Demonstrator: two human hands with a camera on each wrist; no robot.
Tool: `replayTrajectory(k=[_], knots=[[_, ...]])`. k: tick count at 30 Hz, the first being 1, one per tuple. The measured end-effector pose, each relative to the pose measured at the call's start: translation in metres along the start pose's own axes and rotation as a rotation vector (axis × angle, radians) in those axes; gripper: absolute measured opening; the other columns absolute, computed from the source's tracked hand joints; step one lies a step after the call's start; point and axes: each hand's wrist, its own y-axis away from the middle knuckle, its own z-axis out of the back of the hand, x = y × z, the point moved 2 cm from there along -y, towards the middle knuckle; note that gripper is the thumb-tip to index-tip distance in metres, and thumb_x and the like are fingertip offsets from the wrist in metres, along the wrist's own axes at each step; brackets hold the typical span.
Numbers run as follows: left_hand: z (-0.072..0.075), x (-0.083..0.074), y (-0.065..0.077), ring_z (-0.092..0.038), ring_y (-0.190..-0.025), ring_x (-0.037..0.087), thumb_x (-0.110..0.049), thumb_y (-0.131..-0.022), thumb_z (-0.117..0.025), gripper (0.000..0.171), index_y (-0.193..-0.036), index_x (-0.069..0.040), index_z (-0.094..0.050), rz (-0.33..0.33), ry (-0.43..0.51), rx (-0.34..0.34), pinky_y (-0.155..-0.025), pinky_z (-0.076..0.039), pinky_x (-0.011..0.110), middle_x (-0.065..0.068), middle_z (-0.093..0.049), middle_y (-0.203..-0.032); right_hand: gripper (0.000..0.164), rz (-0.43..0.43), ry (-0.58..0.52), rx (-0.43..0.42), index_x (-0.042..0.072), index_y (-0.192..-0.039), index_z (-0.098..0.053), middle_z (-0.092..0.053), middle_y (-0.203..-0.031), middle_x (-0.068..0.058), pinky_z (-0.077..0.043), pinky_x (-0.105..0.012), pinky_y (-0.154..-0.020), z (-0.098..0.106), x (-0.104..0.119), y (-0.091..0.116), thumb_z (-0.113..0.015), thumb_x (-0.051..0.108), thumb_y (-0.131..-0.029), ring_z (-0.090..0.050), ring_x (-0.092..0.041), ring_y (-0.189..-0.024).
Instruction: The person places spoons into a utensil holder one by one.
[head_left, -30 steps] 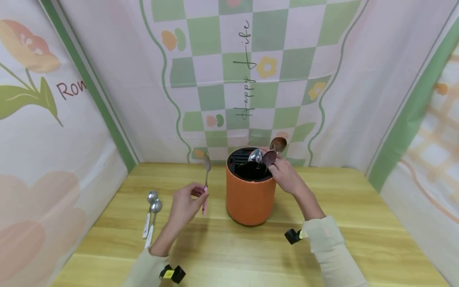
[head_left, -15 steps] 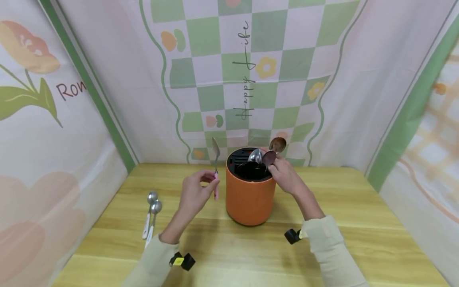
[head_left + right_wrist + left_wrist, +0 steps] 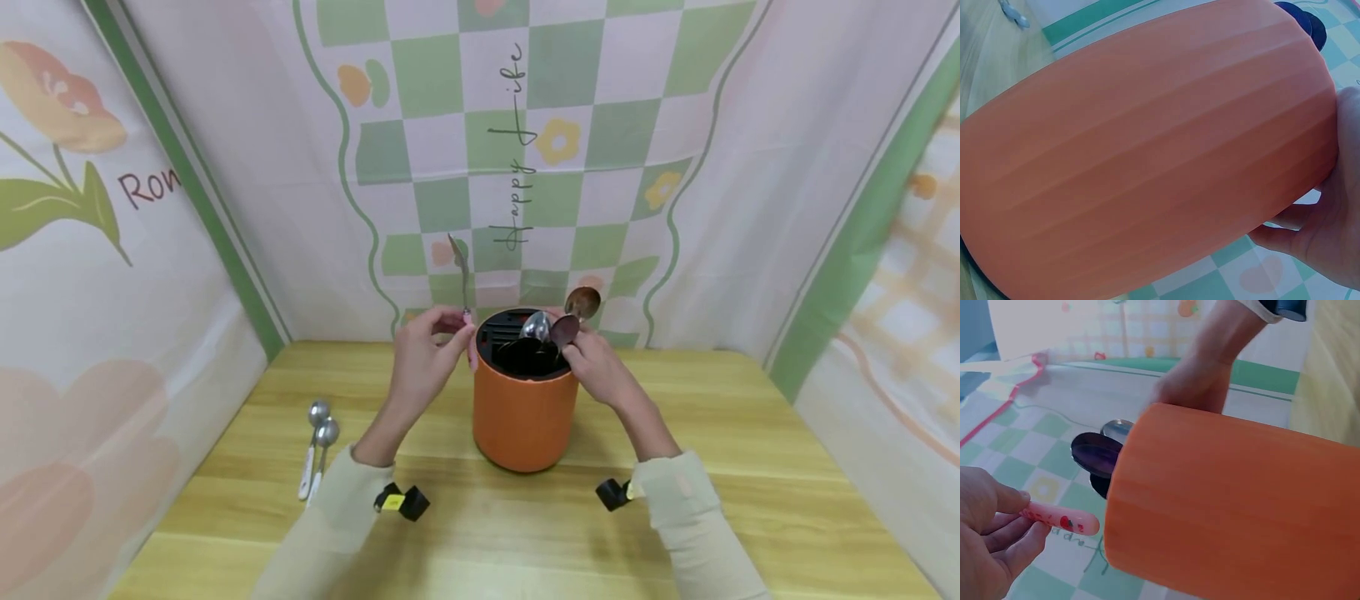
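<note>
My left hand (image 3: pixel 427 350) pinches the pink handle (image 3: pixel 1060 517) of a piece of cutlery (image 3: pixel 465 287) between thumb and fingers. The cutlery stands upright, its metal head seen edge-on, so I cannot tell whether it is a spoon or fork. The lower end of the handle is right at the left rim of an orange utensil holder (image 3: pixel 523 425). My right hand (image 3: pixel 600 367) grips that holder at its upper right side, with fingers (image 3: pixel 1275 237) on its far side. Out of the black slotted insert (image 3: pixel 506 329) rise several utensils, among them a shiny spoon (image 3: pixel 536 327) and a dark spoon (image 3: pixel 564 331).
Two spoons with white handles lie side by side on the wooden table (image 3: pixel 637 542) at the left, the farther spoon (image 3: pixel 318 412) and the nearer spoon (image 3: pixel 327 432). A patterned cloth (image 3: pixel 420 150) hangs behind the table, with more cloth at both sides.
My left hand has moved right and up with the pink-handled cutlery, from open table on the left to the holder's rim. My right hand and the holder have stayed in place.
</note>
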Motion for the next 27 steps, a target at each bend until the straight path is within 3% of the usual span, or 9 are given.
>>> replayTrajectory(k=[4, 10, 14, 20, 27], knots=[[-0.006, -0.005, -0.01, -0.073, -0.083, 0.028, -0.003, -0.087, -0.073, 0.016, -0.101, 0.006, -0.07, -0.035, 0.037, -0.022, -0.073, -0.062, 0.031, 0.018, -0.074, -0.092, 0.052, 0.005, -0.002, -0.002, 0.003, -0.151, -0.041, -0.041, -0.155, -0.021, -0.032, -0.058, -0.115, 0.0, 0.0, -0.001, -0.031, 0.014, -0.101, -0.036, -0.041, -0.144], [-0.019, -0.002, -0.017, -0.073, -0.085, 0.027, -0.004, -0.089, -0.072, 0.013, -0.098, 0.003, -0.069, -0.038, 0.022, -0.005, -0.072, -0.061, 0.025, 0.017, -0.074, -0.091, 0.051, 0.0, 0.002, -0.004, 0.004, -0.151, -0.042, -0.041, -0.156, -0.018, -0.033, -0.057, -0.115, 0.0, 0.001, 0.0, -0.031, 0.016, -0.102, -0.037, -0.039, -0.144], [-0.027, 0.003, -0.016, -0.073, -0.086, 0.027, -0.004, -0.089, -0.072, 0.011, -0.097, 0.002, -0.068, -0.025, -0.008, 0.047, -0.071, -0.061, 0.025, 0.016, -0.073, -0.09, 0.052, 0.001, -0.002, -0.003, 0.003, -0.151, -0.042, -0.04, -0.157, -0.017, -0.033, -0.057, -0.115, -0.001, 0.0, 0.001, -0.031, 0.015, -0.102, -0.035, -0.039, -0.145], [-0.037, 0.01, -0.011, -0.072, -0.084, 0.02, -0.005, -0.088, -0.072, 0.011, -0.099, -0.001, -0.07, -0.008, -0.132, 0.143, -0.067, -0.058, 0.019, 0.011, -0.074, -0.09, 0.051, -0.011, -0.001, -0.009, 0.007, -0.151, -0.042, -0.041, -0.156, -0.017, -0.033, -0.058, -0.114, -0.001, -0.002, 0.002, -0.031, 0.016, -0.102, -0.036, -0.038, -0.145], [-0.032, 0.011, -0.003, -0.072, -0.093, 0.022, -0.003, -0.089, -0.07, 0.023, -0.112, 0.001, -0.069, 0.0, -0.139, 0.182, -0.075, -0.06, 0.023, 0.013, -0.074, -0.098, 0.052, 0.02, 0.009, -0.017, 0.004, -0.15, -0.043, -0.042, -0.156, -0.017, -0.032, -0.057, -0.116, -0.002, -0.004, 0.001, -0.032, 0.013, -0.101, -0.037, -0.039, -0.144]])
